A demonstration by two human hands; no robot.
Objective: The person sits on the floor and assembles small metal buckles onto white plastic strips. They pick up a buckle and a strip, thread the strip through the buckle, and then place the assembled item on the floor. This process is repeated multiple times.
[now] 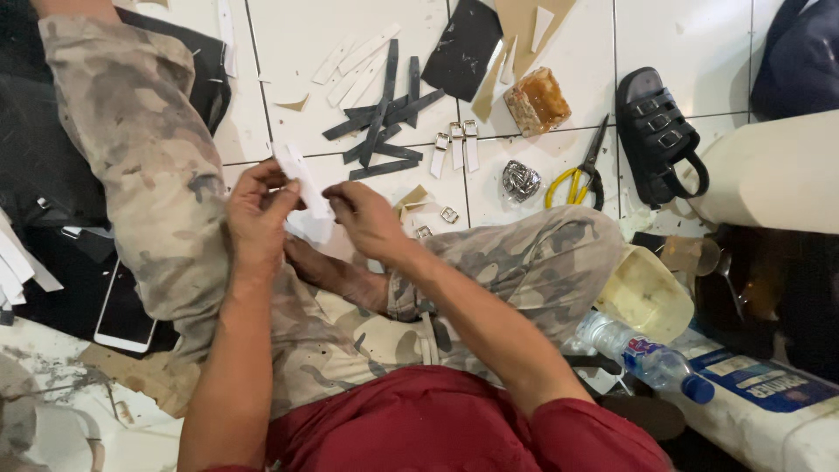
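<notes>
Left hand and right hand both pinch a narrow white strip of stiff sheet material, fingers closed on it, held above the knees. Beyond the strip on the white tiled floor lie dark grey cut strips. Right of those: yellow-handled scissors, black buckled sandal.

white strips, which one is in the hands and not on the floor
The white strip pinched between the left hand and right hand, raised above the lap. The other white strips lie flat on the tiled floor.
</notes>
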